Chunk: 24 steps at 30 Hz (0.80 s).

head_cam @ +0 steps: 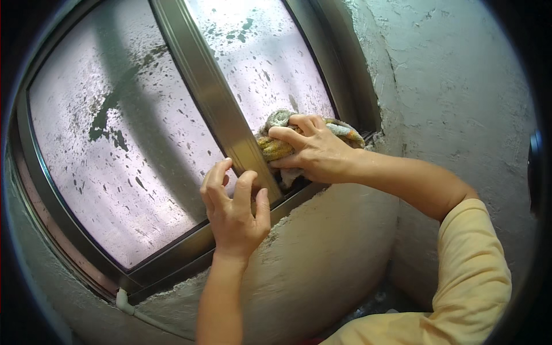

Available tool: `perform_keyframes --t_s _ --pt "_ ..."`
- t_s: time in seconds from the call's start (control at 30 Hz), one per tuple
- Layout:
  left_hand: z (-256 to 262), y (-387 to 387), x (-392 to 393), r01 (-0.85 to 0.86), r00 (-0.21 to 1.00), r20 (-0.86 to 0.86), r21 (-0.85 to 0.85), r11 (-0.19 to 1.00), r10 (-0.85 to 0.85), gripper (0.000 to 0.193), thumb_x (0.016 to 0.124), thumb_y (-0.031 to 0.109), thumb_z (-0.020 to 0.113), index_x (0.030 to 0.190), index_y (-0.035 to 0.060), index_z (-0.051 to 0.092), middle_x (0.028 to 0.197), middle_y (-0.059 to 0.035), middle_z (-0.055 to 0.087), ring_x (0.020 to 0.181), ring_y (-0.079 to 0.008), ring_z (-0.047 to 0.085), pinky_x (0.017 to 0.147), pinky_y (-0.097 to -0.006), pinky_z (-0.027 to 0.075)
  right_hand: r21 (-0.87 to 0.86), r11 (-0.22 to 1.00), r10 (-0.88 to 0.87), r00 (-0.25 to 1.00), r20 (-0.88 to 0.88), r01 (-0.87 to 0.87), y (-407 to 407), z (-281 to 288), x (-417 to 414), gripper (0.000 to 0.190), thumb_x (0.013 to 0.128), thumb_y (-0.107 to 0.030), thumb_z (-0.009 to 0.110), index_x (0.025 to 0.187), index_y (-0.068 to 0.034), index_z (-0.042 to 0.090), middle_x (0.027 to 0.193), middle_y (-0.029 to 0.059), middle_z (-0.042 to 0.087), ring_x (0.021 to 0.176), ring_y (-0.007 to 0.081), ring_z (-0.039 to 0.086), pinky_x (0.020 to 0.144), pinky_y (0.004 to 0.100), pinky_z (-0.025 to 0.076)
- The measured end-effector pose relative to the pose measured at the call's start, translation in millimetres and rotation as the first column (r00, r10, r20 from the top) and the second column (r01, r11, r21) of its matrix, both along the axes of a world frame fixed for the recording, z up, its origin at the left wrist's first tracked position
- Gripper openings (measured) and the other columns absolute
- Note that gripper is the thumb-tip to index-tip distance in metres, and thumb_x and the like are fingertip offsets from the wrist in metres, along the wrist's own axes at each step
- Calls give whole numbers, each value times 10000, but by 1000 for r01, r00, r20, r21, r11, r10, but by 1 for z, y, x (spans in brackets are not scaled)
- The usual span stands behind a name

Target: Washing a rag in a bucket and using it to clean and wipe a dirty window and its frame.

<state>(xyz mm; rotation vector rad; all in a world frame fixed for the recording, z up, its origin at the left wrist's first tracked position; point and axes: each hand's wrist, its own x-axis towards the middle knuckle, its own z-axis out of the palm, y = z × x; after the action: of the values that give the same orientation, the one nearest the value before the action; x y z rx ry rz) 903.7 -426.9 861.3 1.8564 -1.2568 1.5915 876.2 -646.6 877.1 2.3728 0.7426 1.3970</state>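
Note:
A bunched, dirty cloth (278, 148) with yellow and grey patches is gripped in my right hand (317, 148). It lies against the lower part of the right window pane (267, 73), just above the bottom track. My left hand (237, 211) holds nothing; its fingers are curled but apart, in front of the upright metal frame bar (211, 86) between the panes. Whether its fingertips touch the bar or the glass, I cannot tell. Dark specks and larger blotches mark the left pane (86, 181) and the right one. The cloth hides the pane's lower edge.
Rough plaster surrounds the window, with a bare wall (448, 86) on the right and another stretch (323, 241) below the sill. A thin pale pipe (125, 302) bends at the window's lower left corner. A dark object (534, 172) shows at the right rim.

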Motion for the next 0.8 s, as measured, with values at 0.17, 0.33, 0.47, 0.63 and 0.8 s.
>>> perform_keyframes --t_s 0.17,0.33,0.47,0.63,0.8 --pt "0 -2 6 1 1000 17 -17 1000 0 309 723 65 675 1012 107 572 1248 -153 418 1143 -322 406 908 -399 408 -72 987 -141 990 24 142 -18 7 -7 320 786 -180 635 1075 -307 688 1251 64 414 1073 279 448 833 384 461" --pt "0 2 4 -28 1000 9 -13 1000 28 316 723 59 676 1012 116 564 1241 -136 423 1141 -309 410 906 -391 414 -68 955 -291 955 -55 288 -18 16 -16 367 736 -182 686 1092 -272 677 1147 80 467 980 268 525 812 355 506" --pt "-1 -1 6 -23 1000 16 -22 1000 23 323 721 62 679 1014 122 557 1240 -134 423 1137 -311 411 905 -390 416 -77 905 -426 893 -144 419 -29 23 -24 374 692 -175 705 1062 -230 687 1116 100 489 950 277 552 781 347 522" --pt "-2 -2 5 -33 999 37 -34 999 34 339 718 62 680 1022 133 548 1235 -132 416 1131 -314 413 903 -395 420 -198 738 -675 708 -208 645 -41 39 -37 223 753 -186 667 944 -78 706 1023 140 562 887 276 600 739 328 533" --pt "-2 -5 7 -23 999 25 -45 999 24 338 716 64 679 1019 135 548 1240 -125 411 1131 -310 412 914 -390 417 -338 526 -848 449 -281 781 -47 65 -36 221 755 -175 668 930 -42 697 1044 132 566 891 262 610 776 341 519"
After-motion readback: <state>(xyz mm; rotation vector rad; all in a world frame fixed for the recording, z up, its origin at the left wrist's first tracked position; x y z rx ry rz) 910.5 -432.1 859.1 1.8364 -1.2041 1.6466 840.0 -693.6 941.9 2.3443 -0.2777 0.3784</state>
